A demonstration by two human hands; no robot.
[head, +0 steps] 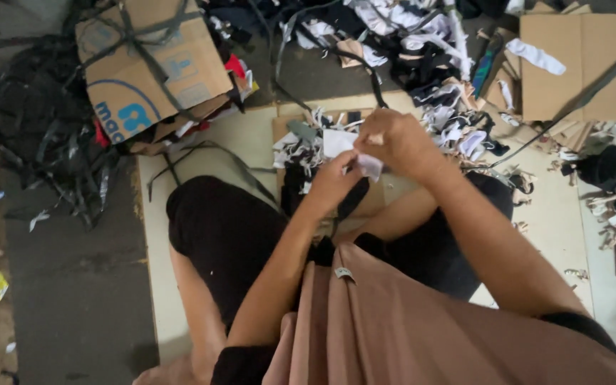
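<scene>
I sit cross-legged on a flat cardboard sheet (251, 135) on the floor. Both hands are raised in front of me, pinching one small white piece of fabric (369, 165). My left hand (336, 178) grips it from below, fingers closed on its edge. My right hand (393, 139) holds it from above, knuckles toward the camera. Just beyond the hands lies a small heap of white, grey and black fabric scraps (308, 142) on a brown cardboard piece.
A taped cardboard box (151, 64) stuffed with scraps stands at the upper left, beside a black bag (37, 107) and loose black straps. More black and white fabric scraps (422, 50) pile at the top. Flat cardboard pieces (572, 64) lie at the right.
</scene>
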